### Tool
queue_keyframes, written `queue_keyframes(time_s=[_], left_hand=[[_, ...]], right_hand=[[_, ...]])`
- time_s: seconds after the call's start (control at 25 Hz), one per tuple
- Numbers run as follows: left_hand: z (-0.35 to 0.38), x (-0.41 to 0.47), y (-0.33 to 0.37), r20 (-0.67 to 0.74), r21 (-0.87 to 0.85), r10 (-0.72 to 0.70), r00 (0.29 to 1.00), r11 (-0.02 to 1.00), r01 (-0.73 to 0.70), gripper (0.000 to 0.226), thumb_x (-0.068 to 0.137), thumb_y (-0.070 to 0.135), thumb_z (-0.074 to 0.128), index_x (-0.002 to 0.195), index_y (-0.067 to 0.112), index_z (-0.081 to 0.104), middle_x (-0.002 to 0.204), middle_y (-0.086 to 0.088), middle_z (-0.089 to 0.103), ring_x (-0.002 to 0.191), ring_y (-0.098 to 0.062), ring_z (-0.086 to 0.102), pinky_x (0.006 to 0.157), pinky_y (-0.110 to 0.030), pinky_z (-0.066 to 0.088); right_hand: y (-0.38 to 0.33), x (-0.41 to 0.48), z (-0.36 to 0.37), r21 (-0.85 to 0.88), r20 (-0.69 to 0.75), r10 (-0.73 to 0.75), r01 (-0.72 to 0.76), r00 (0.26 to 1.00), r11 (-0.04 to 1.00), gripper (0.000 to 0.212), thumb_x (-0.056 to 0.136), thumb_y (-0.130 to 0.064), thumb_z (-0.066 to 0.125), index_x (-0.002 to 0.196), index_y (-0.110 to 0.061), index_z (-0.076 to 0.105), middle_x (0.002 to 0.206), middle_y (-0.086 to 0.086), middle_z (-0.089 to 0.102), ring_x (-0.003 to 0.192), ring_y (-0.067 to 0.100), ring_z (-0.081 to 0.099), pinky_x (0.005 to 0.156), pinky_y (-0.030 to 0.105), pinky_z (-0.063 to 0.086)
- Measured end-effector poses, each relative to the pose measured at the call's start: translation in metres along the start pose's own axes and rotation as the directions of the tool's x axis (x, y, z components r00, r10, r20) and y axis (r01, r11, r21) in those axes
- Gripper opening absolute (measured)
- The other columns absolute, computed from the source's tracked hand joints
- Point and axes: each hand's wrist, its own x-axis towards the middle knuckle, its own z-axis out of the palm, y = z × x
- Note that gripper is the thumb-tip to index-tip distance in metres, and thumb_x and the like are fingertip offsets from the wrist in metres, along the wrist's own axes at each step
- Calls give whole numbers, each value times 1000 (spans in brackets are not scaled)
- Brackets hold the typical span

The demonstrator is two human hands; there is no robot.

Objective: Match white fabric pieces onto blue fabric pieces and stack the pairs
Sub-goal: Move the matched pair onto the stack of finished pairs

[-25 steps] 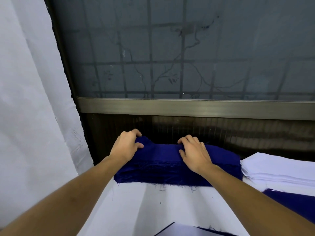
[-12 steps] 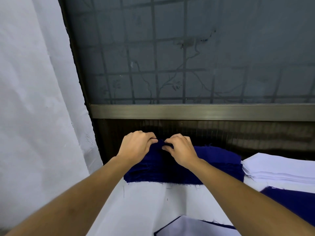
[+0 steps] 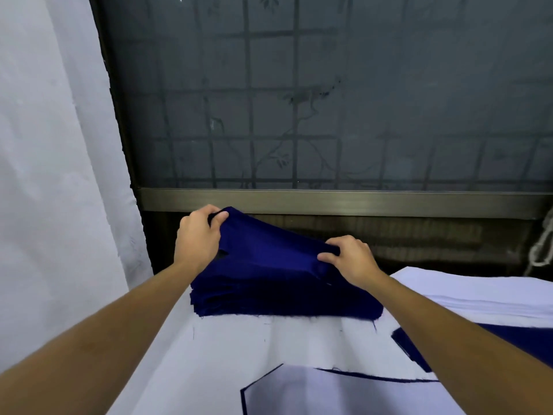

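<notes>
A thick stack of dark blue fabric pieces (image 3: 278, 301) lies at the far side of the white-covered table. Its top blue piece (image 3: 269, 244) is lifted off the stack at the far edge. My left hand (image 3: 199, 235) pinches that piece's far left corner, raised highest. My right hand (image 3: 348, 259) pinches its right part, lower down. A stack of white fabric pieces (image 3: 466, 292) sits to the right of the blue stack. Near me lies a matched pair, a white piece on a blue piece (image 3: 329, 393), partly cut off by the frame's bottom edge.
Another blue piece (image 3: 532, 339) lies at the right, partly under my right forearm. A window with a metal sill (image 3: 329, 202) stands close behind the stacks. A white curtain (image 3: 59, 175) hangs at the left, and a white rope (image 3: 541, 250) at the far right.
Both hands went from resting on the blue stack to pinching its top piece. They have lifted it, the left hand upward and the right hand rightward. The camera has tilted.
</notes>
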Motion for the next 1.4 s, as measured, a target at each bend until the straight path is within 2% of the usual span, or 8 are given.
queue_keyframes(time_s=[0.2, 0.36, 0.6, 0.8, 0.92, 1.12, 1.28, 1.4], left_hand=[[8, -20, 12, 3, -10, -43, 999, 999, 43, 27, 103, 36, 54, 116, 17, 69, 81, 12, 62, 66, 2, 52, 58, -15, 40], [15, -50, 16, 45, -15, -89, 995, 996, 89, 26, 103, 34, 55, 118, 17, 69, 81, 13, 61, 69, -1, 55, 59, -19, 42], [28, -93, 21, 132, -13, -128, 983, 991, 131, 22, 98, 38, 64, 106, 18, 71, 95, 6, 64, 91, -12, 56, 82, -35, 53], [41, -142, 21, 266, 60, -209, 941, 978, 200, 23, 94, 41, 67, 86, 19, 68, 86, 3, 67, 86, -17, 64, 60, -25, 46], [45, -175, 18, 372, 156, -230, 899, 970, 184, 29, 97, 45, 62, 80, 22, 62, 80, 3, 67, 76, -16, 64, 62, -32, 47], [53, -218, 18, 386, 399, -311, 869, 905, 147, 40, 97, 61, 48, 80, 25, 51, 77, 6, 62, 69, -14, 59, 55, -30, 42], [59, -242, 10, 396, 450, -339, 854, 882, 141, 42, 100, 59, 43, 82, 22, 51, 79, 5, 63, 72, -14, 61, 60, -30, 50], [61, -257, 5, 304, 419, -267, 915, 900, 123, 39, 102, 54, 43, 81, 22, 51, 76, 8, 60, 67, -10, 57, 54, -27, 44]], right_hand=[[49, -35, -45, 88, 68, 96, -102, 993, 991, 23, 89, -36, 73, 102, -17, 75, 102, -3, 73, 101, 18, 67, 87, 38, 53], [81, -72, -73, 144, 111, 157, -172, 981, 975, 13, 93, -30, 70, 84, -20, 73, 81, -3, 74, 77, 15, 70, 69, 29, 54], [116, -139, -101, 202, 183, 251, -286, 951, 937, 24, 97, -31, 66, 82, -14, 75, 70, 0, 74, 56, 9, 63, 59, 22, 44], [144, -189, -106, 227, 218, 330, -377, 918, 898, 35, 92, -30, 72, 62, -13, 69, 56, -3, 59, 53, 8, 50, 60, 23, 38], [158, -215, -101, 210, 235, 344, -393, 909, 895, 46, 92, -27, 73, 48, -18, 59, 49, -9, 52, 47, 2, 48, 56, 19, 37], [177, -244, -78, 122, 131, 371, -387, 919, 914, 25, 93, -33, 70, 77, -14, 71, 77, -1, 72, 76, 15, 68, 73, 33, 55], [188, -260, -61, 75, 7, 415, -414, 910, 907, 22, 92, -38, 70, 78, -22, 68, 79, -5, 70, 78, 15, 66, 73, 36, 55], [192, -270, -50, -17, -116, 379, -383, 918, 924, 14, 92, -37, 70, 80, -31, 65, 77, -10, 68, 75, 10, 63, 70, 31, 53]])
